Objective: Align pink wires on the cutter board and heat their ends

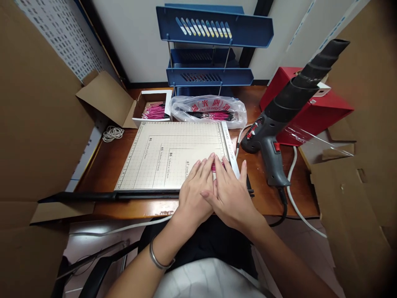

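My left hand [196, 193] lies flat with its fingers stretched out over the right part of a paper cutter [180, 134]. Beside it, my right hand [233, 194] is also flat, its fingers extended and its thumb crossing toward the left hand. Short pink wires [217, 167] show between and under the fingers; most of that bunch is hidden by the hands. The cutter's board carries printed size lines, and its black blade arm [133, 195] runs along the near edge.
Behind the cutter are a small box [169, 101] of pink wires and a clear plastic bag [238, 114] with pink and black wires. A hot air gun [276, 136] stands at right, before a red box [322, 111]. A blue tray rack [214, 76] rises at the back; cardboard [350, 198] flanks the table.
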`<action>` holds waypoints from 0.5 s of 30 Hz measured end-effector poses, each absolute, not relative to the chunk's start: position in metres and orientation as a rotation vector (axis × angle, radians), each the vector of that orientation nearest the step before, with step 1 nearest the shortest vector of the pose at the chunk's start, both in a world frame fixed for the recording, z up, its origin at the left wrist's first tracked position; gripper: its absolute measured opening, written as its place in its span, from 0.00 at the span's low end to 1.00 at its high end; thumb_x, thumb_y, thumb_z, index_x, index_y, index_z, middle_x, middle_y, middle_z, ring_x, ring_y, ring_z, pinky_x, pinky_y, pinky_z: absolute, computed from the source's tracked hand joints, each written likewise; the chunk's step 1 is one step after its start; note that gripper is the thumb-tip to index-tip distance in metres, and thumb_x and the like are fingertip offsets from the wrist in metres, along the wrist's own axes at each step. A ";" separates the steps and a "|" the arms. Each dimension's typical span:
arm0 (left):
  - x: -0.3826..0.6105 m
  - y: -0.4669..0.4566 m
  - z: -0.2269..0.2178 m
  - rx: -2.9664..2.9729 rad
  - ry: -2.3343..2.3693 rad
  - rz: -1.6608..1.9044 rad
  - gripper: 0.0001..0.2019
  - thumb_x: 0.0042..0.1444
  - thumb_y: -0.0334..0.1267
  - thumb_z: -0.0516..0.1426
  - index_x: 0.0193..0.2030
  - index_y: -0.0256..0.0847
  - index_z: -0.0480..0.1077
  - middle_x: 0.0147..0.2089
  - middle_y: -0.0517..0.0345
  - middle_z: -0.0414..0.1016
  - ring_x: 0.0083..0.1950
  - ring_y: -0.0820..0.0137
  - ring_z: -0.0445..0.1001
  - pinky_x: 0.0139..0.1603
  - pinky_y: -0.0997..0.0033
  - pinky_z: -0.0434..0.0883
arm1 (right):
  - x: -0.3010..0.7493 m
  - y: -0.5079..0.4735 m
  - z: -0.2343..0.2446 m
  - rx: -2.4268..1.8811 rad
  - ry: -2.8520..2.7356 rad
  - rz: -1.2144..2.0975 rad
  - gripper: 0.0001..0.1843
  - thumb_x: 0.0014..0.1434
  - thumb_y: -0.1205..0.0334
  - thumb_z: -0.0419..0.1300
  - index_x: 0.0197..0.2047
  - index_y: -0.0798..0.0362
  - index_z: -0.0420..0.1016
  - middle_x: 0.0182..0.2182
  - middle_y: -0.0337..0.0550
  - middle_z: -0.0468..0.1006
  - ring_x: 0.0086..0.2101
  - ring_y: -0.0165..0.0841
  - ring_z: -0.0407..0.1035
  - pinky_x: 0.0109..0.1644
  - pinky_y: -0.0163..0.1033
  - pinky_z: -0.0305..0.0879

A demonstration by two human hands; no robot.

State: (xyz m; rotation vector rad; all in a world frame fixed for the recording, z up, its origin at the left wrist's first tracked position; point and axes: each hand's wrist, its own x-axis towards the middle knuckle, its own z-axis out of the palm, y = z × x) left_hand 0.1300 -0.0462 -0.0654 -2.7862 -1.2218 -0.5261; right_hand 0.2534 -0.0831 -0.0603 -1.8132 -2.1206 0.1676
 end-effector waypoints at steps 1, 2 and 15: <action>0.130 -0.046 -0.066 -2.796 -1.201 -0.532 0.27 0.71 0.34 0.44 0.75 0.27 0.55 0.76 0.40 0.56 0.77 0.58 0.57 0.77 0.52 0.59 | 0.253 -0.083 -0.060 -1.809 -2.118 0.178 0.46 0.71 0.36 0.36 0.77 0.65 0.43 0.74 0.58 0.53 0.73 0.52 0.46 0.74 0.71 0.23; 0.131 -0.046 -0.067 -2.803 -1.183 -0.541 0.27 0.71 0.34 0.45 0.74 0.27 0.56 0.76 0.40 0.57 0.76 0.57 0.58 0.76 0.51 0.59 | 0.253 -0.084 -0.059 -1.802 -2.114 0.190 0.46 0.71 0.37 0.37 0.77 0.65 0.43 0.74 0.58 0.53 0.73 0.52 0.45 0.74 0.71 0.22; 0.134 -0.049 -0.066 -2.760 -1.201 -0.662 0.25 0.70 0.32 0.45 0.68 0.17 0.63 0.76 0.40 0.58 0.72 0.53 0.65 0.75 0.55 0.62 | 0.290 -0.056 -0.051 -1.923 -1.757 0.355 0.14 0.71 0.61 0.46 0.47 0.49 0.71 0.74 0.48 0.56 0.72 0.56 0.48 0.69 0.82 0.31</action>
